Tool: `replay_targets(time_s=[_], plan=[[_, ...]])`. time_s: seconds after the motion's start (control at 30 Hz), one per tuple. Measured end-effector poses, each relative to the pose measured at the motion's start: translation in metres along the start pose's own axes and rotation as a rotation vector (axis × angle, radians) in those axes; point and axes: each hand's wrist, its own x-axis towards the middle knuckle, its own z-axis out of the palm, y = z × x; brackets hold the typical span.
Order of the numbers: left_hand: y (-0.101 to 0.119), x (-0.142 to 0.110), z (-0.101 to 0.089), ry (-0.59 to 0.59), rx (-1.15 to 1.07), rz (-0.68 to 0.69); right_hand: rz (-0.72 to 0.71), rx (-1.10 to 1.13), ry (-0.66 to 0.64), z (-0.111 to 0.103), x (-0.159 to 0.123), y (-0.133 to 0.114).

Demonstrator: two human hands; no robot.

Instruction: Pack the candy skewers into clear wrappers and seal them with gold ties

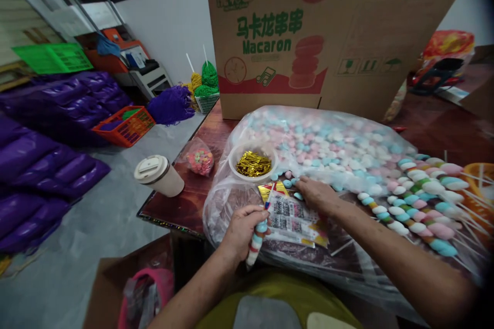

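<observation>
My left hand (241,229) is closed around a stick (258,236) threaded with pastel macaron-like candies, its tip pointing up toward a white bowl (252,163) of gold twist ties. My right hand (317,195) rests palm down at the edge of a big pile of loose pink, blue and white candies (328,146), fingers curled over a few blue pieces (287,183). Printed wrapper bags (295,218) lie flat between my hands on clear plastic sheeting (227,205).
Several finished candy skewers (417,200) lie at the right. A large "Macaron" cardboard box (309,31) stands behind the pile. A lidded paper cup (158,175) and a small bag of sweets (199,160) sit at the table's left edge. Purple sacks (42,164) cover the floor.
</observation>
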Motion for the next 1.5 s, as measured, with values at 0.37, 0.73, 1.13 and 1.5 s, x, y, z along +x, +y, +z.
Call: replay_targets(time_s=[0.37, 0.73, 1.13, 1.5], plan=[[-0.002, -0.004, 0.015, -0.011, -0.027, 0.029, -0.158, 0.252, 0.141, -0.034, -0.070, -0.053], [-0.006, -0.009, 0.016, 0.027, 0.025, 0.058, 0.068, -0.084, 0.229, -0.016, -0.052, 0.005], [-0.010, -0.012, 0.016, -0.095, 0.076, 0.052, -0.133, 0.294, 0.219, -0.019, -0.082, -0.017], [-0.008, -0.019, 0.043, -0.344, 0.017, 0.101, -0.046, 0.787, 0.330, 0.017, -0.119, -0.054]])
